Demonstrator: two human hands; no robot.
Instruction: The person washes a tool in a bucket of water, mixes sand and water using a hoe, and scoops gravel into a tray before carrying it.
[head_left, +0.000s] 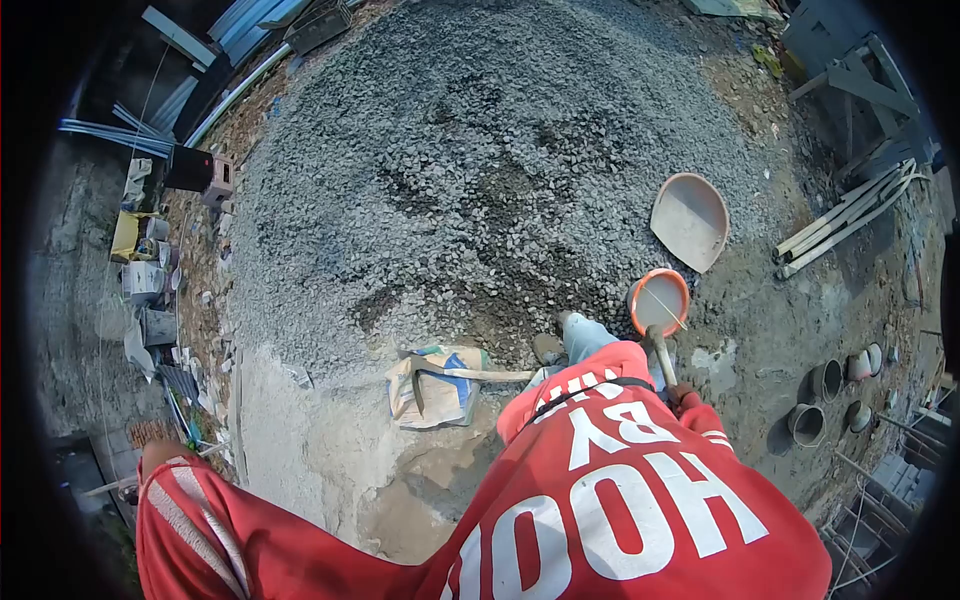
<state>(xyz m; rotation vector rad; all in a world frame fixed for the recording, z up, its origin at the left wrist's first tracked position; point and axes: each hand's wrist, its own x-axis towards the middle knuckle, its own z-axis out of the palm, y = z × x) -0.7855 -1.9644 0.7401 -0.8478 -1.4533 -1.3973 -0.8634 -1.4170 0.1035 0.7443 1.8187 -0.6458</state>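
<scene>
At the right side of the red shirt, my right hand (683,396) is closed around the lower end of a short wooden handle (662,358). The handle's upper end lies by an orange-rimmed bucket (646,298). My left arm reaches out to the far left; its hand (150,455) is small and dim there, and its fingers cannot be made out. Between the arms, a pick-like tool (418,378) with a wooden handle rests on a crumpled printed sack (455,397). Above the bucket sits a scoop-shaped pan (690,222).
A large gravel heap (480,150) fills the centre. White pipes (850,220) and dark buckets (806,425) are on the right. Containers (146,280) line the left edge, with metal sheets (240,30) at the upper left. A wooden frame (872,90) stands upper right.
</scene>
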